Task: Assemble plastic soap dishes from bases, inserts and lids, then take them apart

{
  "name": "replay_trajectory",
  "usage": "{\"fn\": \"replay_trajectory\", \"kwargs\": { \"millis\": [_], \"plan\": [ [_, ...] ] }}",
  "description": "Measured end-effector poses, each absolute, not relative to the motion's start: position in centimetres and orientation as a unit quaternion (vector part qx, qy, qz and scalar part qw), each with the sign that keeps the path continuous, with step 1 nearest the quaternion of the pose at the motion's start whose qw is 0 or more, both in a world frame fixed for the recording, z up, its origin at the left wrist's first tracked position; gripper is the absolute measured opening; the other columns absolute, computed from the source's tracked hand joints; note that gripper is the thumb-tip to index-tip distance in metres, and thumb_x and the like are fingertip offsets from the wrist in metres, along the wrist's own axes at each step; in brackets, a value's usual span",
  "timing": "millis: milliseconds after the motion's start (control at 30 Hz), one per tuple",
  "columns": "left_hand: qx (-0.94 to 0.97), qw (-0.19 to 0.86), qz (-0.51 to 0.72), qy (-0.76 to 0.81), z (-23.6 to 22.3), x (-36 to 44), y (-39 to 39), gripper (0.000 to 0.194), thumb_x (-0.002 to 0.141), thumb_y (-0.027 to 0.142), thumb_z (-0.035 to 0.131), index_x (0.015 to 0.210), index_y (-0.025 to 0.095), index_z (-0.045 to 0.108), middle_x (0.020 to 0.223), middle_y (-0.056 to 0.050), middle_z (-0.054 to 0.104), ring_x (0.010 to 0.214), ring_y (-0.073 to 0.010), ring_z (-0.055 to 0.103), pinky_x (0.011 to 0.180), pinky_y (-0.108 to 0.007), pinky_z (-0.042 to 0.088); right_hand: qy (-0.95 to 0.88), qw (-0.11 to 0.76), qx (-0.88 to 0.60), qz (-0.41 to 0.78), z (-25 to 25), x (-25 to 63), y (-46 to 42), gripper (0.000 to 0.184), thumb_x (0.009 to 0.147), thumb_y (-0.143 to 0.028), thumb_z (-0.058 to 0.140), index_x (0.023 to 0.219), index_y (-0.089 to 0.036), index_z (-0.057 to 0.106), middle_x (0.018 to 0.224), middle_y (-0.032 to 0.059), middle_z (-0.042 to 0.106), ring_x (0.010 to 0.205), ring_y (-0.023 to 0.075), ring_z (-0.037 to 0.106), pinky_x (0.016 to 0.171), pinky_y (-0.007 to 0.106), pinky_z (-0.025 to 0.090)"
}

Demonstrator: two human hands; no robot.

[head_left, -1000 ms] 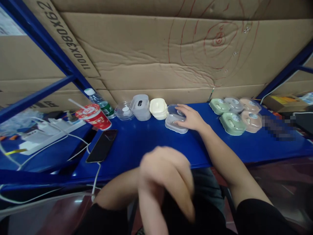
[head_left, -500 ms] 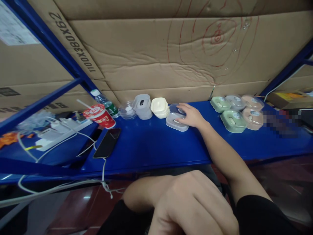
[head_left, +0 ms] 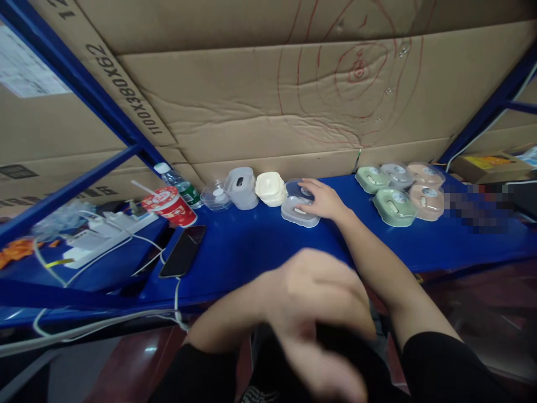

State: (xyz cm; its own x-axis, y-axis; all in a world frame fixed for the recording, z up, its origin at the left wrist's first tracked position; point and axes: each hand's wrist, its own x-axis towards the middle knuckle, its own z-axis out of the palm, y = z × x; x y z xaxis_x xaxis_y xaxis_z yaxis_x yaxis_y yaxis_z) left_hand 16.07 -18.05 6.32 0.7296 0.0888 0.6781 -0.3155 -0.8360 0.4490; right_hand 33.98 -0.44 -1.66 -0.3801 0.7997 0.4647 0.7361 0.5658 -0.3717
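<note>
My right hand (head_left: 325, 201) rests on a grey food container with a clear lid (head_left: 298, 217). Its fingers reach over the back of the lid and the thumb lies along the front, gripping it. The container sits flat on the blue table (head_left: 247, 246). Close to the camera, my left hand (head_left: 314, 296) is in the air in front of my body, blurred. Its thumb stands apart from the bent fingers, and nothing shows between them. Left of the gripped container are stacked cream lids or trays (head_left: 271, 188), stacked frosted pieces (head_left: 242, 190) and clear round covers (head_left: 218, 196).
Several green, grey and pink lidded containers (head_left: 394, 207) stand in a group on the right. On the left are a red paper cup (head_left: 176, 208), a water bottle (head_left: 182, 187), a phone (head_left: 183, 252) and a power strip (head_left: 111, 238) with cables. Cardboard (head_left: 235, 89) walls the back.
My left hand has risen away from the bottom edge, and its thumb now shows apart from the fingers. My right hand stays on the grey container. The view has shifted slightly.
</note>
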Motion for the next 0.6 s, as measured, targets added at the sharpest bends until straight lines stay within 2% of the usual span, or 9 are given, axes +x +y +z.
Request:
{"fn": "replay_trajectory", "kwargs": {
  "millis": [67,133,233,300,367,433,500,600],
  "plan": [
    [0.891,0.117,0.437,0.035,6.0,15.6,-14.1,0.027,0.091,0.050,0.074,0.095,0.024,0.073,0.094,-0.005,0.078,0.083,-0.0171,0.074,0.079,-0.030,0.061,-0.823,0.329,-0.458,0.061,-1.7,34.0,-0.5,0.072,0.081,-0.047,0.080,0.146,-0.021,0.064,0.157,0.0141,0.058,0.143,0.0326,0.058,0.121,0.048,0.045],
    [0.891,-0.004,0.434,0.135,4.9,14.0,-9.9,0.014,0.094,0.036,0.070,0.097,0.022,0.073,0.103,-0.008,0.077,0.094,-0.0194,0.073,0.087,-0.035,0.061,-0.817,0.360,-0.444,0.079,-1.7,34.0,-0.4,0.068,0.083,-0.049,0.078,0.145,-0.023,0.064,0.156,0.0132,0.059,0.142,0.0311,0.058,0.119,0.048,0.047],
    [0.865,-0.094,0.405,0.281,2.4,10.6,-4.4,0.018,0.094,0.031,0.066,0.107,0.021,0.074,0.123,-0.014,0.073,0.111,-0.0264,0.070,0.096,-0.044,0.059,-0.812,0.408,-0.402,0.113,-1.7,34.1,-0.1,0.068,0.084,-0.052,0.079,0.142,-0.020,0.066,0.152,0.0164,0.062,0.140,0.0316,0.061,0.117,0.050,0.048],
    [0.848,-0.112,0.402,0.326,0.6,8.6,-2.0,0.030,0.094,0.029,0.066,0.122,0.018,0.071,0.137,-0.019,0.066,0.118,-0.0293,0.068,0.102,-0.049,0.057,-0.816,0.428,-0.363,0.140,-1.7,34.1,0.0,0.068,0.082,-0.053,0.080,0.140,-0.020,0.067,0.149,0.0170,0.065,0.137,0.0325,0.063,0.115,0.051,0.049],
    [0.850,-0.107,0.403,0.322,-0.8,7.3,-0.7,0.041,0.095,0.030,0.066,0.134,0.018,0.065,0.146,-0.020,0.060,0.123,-0.0297,0.066,0.103,-0.048,0.057,-0.823,0.430,-0.327,0.175,-1.7,33.9,-0.1,0.065,0.082,-0.053,0.082,0.138,-0.023,0.069,0.144,0.0145,0.069,0.132,0.0329,0.066,0.113,0.052,0.050],
    [0.855,-0.088,0.407,0.308,-1.7,6.7,-0.3,0.044,0.098,0.031,0.063,0.140,0.018,0.062,0.149,-0.020,0.058,0.125,-0.0282,0.066,0.102,-0.044,0.057,-0.830,0.417,-0.302,0.216,-1.7,33.6,-0.3,0.062,0.082,-0.053,0.083,0.136,-0.025,0.071,0.139,0.0122,0.072,0.127,0.0328,0.069,0.110,0.052,0.052],
    [0.858,-0.080,0.412,0.296,-2.2,6.7,-0.3,0.034,0.102,0.031,0.058,0.133,0.018,0.066,0.143,-0.017,0.063,0.123,-0.0261,0.067,0.100,-0.041,0.058,-0.835,0.396,-0.287,0.254,-1.7,33.2,-0.7,0.060,0.082,-0.054,0.083,0.134,-0.026,0.072,0.136,0.0110,0.074,0.122,0.0320,0.071,0.106,0.051,0.055],
    [0.857,-0.089,0.422,0.282,-2.5,6.8,-0.4,0.024,0.105,0.030,0.053,0.114,0.019,0.073,0.120,-0.012,0.074,0.110,-0.0227,0.072,0.094,-0.038,0.059,-0.832,0.385,-0.265,0.299,-1.8,32.6,-1.3,0.061,0.083,-0.060,0.081,0.134,-0.028,0.072,0.134,0.0092,0.074,0.119,0.0308,0.072,0.104,0.050,0.056]
  ]
}}
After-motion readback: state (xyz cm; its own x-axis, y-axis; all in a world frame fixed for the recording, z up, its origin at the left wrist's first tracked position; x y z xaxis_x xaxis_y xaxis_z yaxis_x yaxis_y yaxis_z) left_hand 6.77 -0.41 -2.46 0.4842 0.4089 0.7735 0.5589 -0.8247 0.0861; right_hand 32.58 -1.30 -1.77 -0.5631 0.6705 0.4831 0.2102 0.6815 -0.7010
